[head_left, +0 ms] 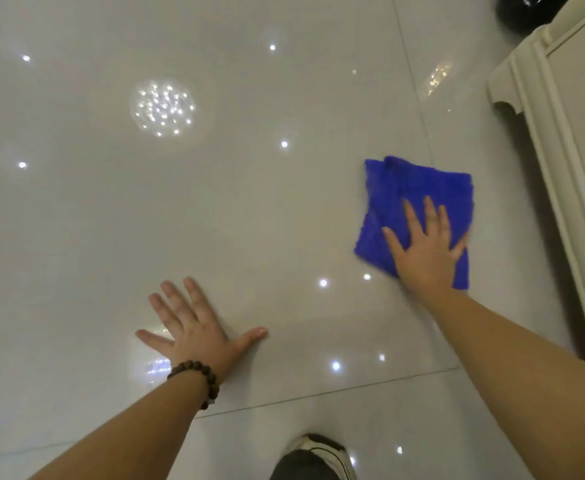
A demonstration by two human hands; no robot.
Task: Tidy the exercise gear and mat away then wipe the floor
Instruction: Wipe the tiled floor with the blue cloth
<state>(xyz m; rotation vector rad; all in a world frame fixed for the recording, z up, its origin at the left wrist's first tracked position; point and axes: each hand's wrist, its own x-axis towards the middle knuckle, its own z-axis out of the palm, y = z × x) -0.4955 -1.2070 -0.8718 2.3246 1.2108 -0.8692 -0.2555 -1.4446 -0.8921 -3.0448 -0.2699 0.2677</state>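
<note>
A folded blue cloth [409, 188] lies flat on the glossy white tiled floor [249, 209] at the right. My right hand [424, 249] presses on the cloth's near half, palm down with fingers spread. My left hand [194, 330] rests flat on the bare floor to the left, fingers apart, holding nothing; a brown bead bracelet [199, 377] circles its wrist. No exercise gear or mat is in view.
A cream cabinet [568, 140] with a moulded base stands along the right edge, close to the cloth. A dark round object [523, 10] sits at the top right corner. My shoe [322, 452] shows at the bottom centre. Ceiling lights reflect in the tiles.
</note>
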